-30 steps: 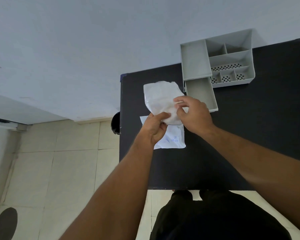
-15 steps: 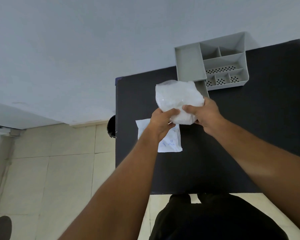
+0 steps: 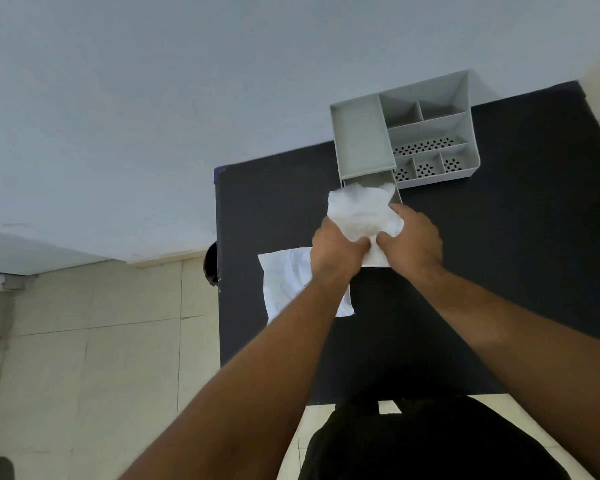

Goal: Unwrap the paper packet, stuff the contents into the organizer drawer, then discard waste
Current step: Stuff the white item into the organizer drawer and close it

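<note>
A crumpled white cloth-like wad (image 3: 359,211) lies over the pulled-out drawer (image 3: 368,182) of the grey organizer (image 3: 362,140) at the back of the black table (image 3: 499,254). My left hand (image 3: 336,252) grips the wad's near left side. My right hand (image 3: 413,240) grips its near right side, thumbs almost touching. Most of the drawer is hidden under the wad and my hands. The flattened white paper wrapper (image 3: 284,282) lies on the table left of my left wrist, partly covered by my forearm.
The organizer has several small compartments (image 3: 430,161), some with perforated floors. A dark round object (image 3: 211,268) sits just off the table's left edge. A pale wall stands behind, and tiled floor (image 3: 84,358) lies to the left.
Both hands carried the white wad forward from above the wrapper and lowered it onto the open drawer. The wrapper stayed on the table.
</note>
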Demonstrator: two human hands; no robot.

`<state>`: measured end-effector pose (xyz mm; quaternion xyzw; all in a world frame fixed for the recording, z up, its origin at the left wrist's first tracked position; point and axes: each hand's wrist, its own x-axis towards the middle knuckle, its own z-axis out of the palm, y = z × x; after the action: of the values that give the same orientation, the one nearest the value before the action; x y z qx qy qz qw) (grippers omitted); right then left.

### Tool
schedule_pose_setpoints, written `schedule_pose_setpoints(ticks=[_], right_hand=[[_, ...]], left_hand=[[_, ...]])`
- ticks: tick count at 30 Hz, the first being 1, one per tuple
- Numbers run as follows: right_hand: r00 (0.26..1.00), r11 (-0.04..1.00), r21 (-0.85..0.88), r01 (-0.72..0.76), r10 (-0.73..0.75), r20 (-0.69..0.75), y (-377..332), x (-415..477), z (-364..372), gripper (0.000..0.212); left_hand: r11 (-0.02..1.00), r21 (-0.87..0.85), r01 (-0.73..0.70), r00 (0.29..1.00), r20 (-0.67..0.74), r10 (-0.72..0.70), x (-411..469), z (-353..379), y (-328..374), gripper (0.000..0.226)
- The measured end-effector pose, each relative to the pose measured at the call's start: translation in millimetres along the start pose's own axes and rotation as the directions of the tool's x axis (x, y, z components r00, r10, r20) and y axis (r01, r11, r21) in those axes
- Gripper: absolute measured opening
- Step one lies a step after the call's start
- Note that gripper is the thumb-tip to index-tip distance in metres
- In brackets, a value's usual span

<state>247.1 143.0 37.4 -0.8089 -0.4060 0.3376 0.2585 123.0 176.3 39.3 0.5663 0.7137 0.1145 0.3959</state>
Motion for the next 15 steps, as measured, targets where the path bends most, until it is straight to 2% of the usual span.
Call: schedule_pose_setpoints(ticks=[5, 8, 10, 15], right_hand=[[0.996, 0.997, -0.046, 0.058, -0.061, -0.068, 3, 9, -5, 0.064], [0.994, 0.997, -0.032, 0.070, -0.072, -0.076, 6, 17, -6, 0.067], [0.996, 0.997, -0.037, 0.063, -0.065, -0.066, 7, 23, -6, 0.068], [0.994, 0.995, 0.014, 0.100, -0.099, -0.052, 16, 36, -4, 0.068]], left_hand=[[0.999, 0.019, 0.038, 0.999, 0.024, -0.038, 10, 5, 16, 0.076], [0.996, 0.021, 0.081, 0.996, 0.041, -0.082, 15, 8, 22, 0.101], [0.997, 0.038, 0.072, 0.996, 0.043, -0.073, 15, 10, 25, 0.109], [0.995, 0.078, -0.066, 0.998, -0.011, 0.067, 14, 18, 25, 0.086]])
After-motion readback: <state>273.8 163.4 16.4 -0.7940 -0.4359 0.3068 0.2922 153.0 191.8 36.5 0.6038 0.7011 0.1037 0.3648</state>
